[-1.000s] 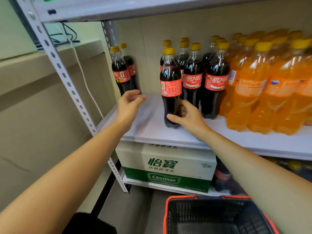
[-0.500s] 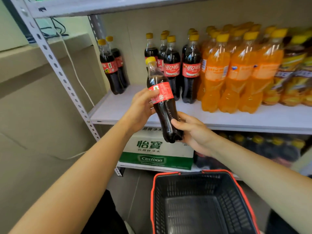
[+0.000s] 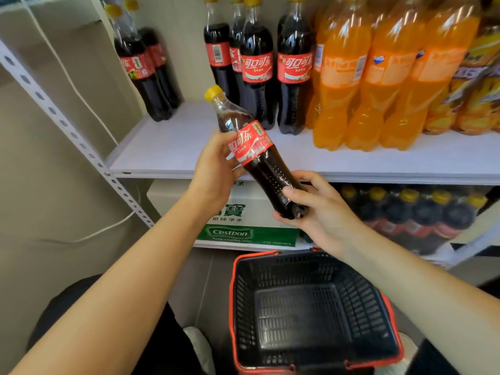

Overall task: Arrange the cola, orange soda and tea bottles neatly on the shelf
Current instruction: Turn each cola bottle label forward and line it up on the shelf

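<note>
closest to the camera there's a black basket with red trim [image 3: 311,315] sitting on the floor, nothing in it. above that both hands are on one cola bottle [image 3: 259,158], tilted with its yellow cap up and to the left, held out in front of the shelf edge [image 3: 378,175]. left hand [image 3: 213,169] is wrapped around it at the red label, right hand [image 3: 319,209] cups the bottom end. behind the hands a green and white cestbon box [image 3: 251,228] sits on the lower level. further back on the white shelf: two colas [image 3: 146,74] off at the left, a cola group [image 3: 259,69] in the middle, then orange soda bottles [image 3: 378,77] touching them on the right.
</note>
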